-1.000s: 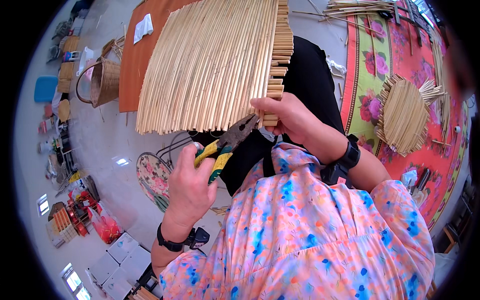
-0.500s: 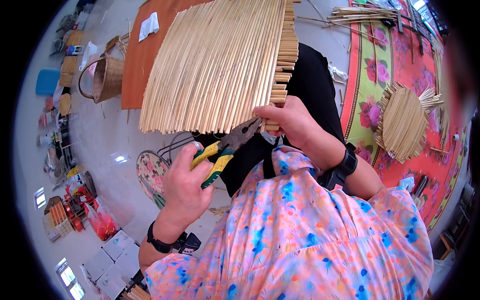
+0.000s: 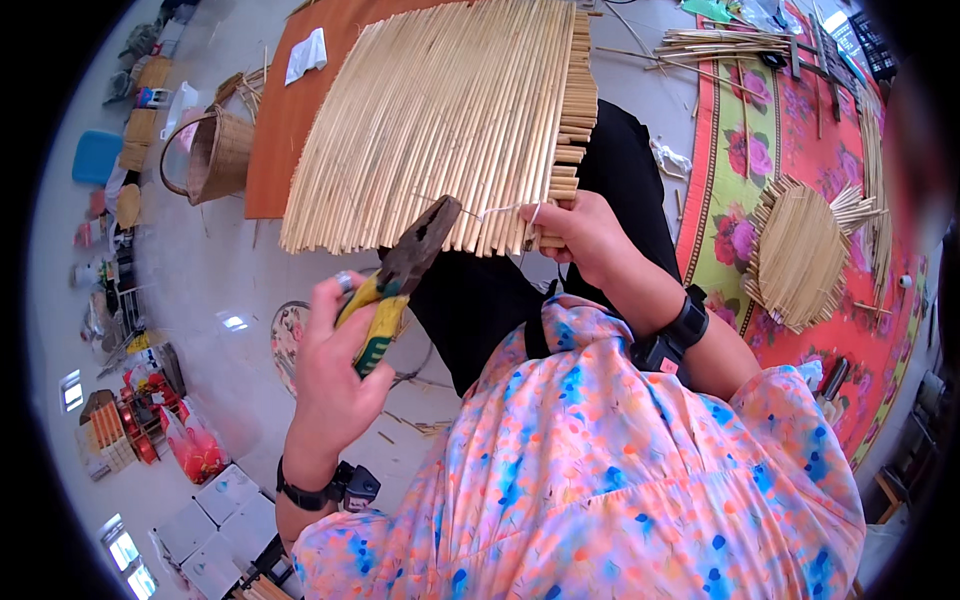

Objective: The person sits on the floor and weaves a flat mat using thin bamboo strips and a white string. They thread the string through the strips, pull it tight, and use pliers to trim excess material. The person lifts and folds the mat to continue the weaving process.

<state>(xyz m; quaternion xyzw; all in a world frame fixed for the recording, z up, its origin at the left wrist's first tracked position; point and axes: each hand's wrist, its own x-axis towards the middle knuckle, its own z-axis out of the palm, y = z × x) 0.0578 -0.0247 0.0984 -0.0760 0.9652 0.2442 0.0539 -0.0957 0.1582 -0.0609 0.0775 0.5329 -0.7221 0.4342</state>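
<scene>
My left hand [image 3: 335, 375] is closed round a pair of pliers [image 3: 395, 275] with yellow-and-green handles and dark jaws. The jaw tip lies over a thin needle [image 3: 470, 211] at the near edge of a mat of straight, pale reeds [image 3: 440, 120]. Whether the jaws grip the needle I cannot tell. White thread [image 3: 505, 209] runs from the needle toward my right hand [image 3: 595, 240]. That hand pinches the mat's near right corner, thumb on top, its other fingers partly hidden underneath. The mat rests over my lap and an orange-brown board [image 3: 275, 150].
On the right, a red floral cloth [image 3: 720, 290] bears an oval reed piece [image 3: 800, 255] and a bundle of loose reeds [image 3: 715, 45]. A wicker basket [image 3: 220, 155] stands at the left, with a red-and-white bag [image 3: 195, 445] nearer. Cut reed bits [image 3: 420, 425] lie on the floor.
The pliers have moved left and up from beside my right fingers and turned more upright. The needle and a stretch of white thread now show on the mat. My right hand keeps its place.
</scene>
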